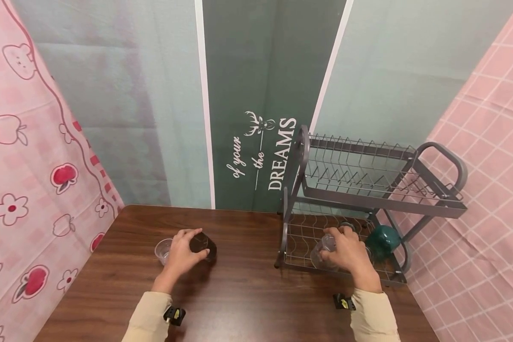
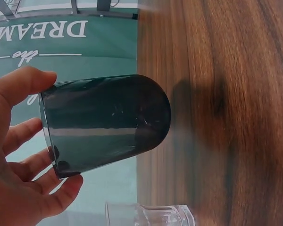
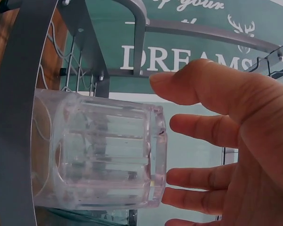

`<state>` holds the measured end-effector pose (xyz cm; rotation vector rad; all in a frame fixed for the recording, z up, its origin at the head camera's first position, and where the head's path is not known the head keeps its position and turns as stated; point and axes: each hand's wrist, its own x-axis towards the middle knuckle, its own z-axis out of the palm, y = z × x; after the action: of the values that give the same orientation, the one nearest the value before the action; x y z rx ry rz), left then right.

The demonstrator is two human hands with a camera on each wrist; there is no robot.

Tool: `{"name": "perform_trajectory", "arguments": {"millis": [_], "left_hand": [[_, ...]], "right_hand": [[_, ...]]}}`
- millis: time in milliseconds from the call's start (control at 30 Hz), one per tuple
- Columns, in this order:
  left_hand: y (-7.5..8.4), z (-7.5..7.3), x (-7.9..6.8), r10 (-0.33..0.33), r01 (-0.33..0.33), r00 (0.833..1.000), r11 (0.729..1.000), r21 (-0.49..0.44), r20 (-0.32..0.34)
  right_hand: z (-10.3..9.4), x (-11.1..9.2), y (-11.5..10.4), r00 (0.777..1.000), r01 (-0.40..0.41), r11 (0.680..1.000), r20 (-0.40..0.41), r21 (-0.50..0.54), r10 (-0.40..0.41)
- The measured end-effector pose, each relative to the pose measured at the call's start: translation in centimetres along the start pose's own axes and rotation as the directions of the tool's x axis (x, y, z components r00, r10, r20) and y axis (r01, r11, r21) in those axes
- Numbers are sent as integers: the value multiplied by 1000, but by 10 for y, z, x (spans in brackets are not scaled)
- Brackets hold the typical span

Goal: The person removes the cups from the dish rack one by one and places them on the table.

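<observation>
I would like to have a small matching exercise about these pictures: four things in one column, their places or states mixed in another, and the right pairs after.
Things
1. Dark cup
2. Green cup
3. Rack
4. Right hand

Places or states
A. Resting on the lower shelf
B. Fingers near the base of a clear cup
C. Held by its rim in the left hand
D. Grey, standing on the table

Pairs: 1-C, 2-A, 3-D, 4-B
</observation>
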<state>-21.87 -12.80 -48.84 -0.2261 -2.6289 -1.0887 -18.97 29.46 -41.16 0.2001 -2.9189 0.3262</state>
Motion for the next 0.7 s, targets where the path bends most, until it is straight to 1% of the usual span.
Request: {"name": "perform_trajectory", "arguments": {"millis": [233,433,700], "left_hand": [[-7,-2,2,-17,17,1000,999,42,21],[-12,-1,2,-1,0,1000,996,92,9],[-13,0,2,10,-11,1000,991,131,8]], "right_hand": [[2,2,1,1000,-21,1000,22,16,21],[5,4,0,996,-54,998,73,24,52],[10,5,3,994,-72,996,90,50,68]]}}
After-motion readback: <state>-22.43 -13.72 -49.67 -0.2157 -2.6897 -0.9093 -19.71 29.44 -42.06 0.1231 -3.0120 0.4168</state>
